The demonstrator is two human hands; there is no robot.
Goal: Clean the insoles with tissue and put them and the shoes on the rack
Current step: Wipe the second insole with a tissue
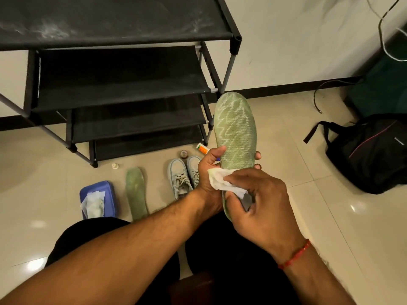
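Now, grn mesh insole (236,128), pale wavy streaks, tissue (218,178) on heel

your tiled floor (308,216) holds the shoe rack (123,84), pale sneakers (184,175), one green insole (136,192) beside them, a blue tissue box (103,188), a black backpack (370,155).

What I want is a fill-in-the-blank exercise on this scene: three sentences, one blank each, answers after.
The left hand grips the held insole while the right hand presses a white ____ on it.
The second insole lies flat on the ____ beside the blue box.
The shoes stand in front of the black ____.
Missing: tissue; floor; rack.
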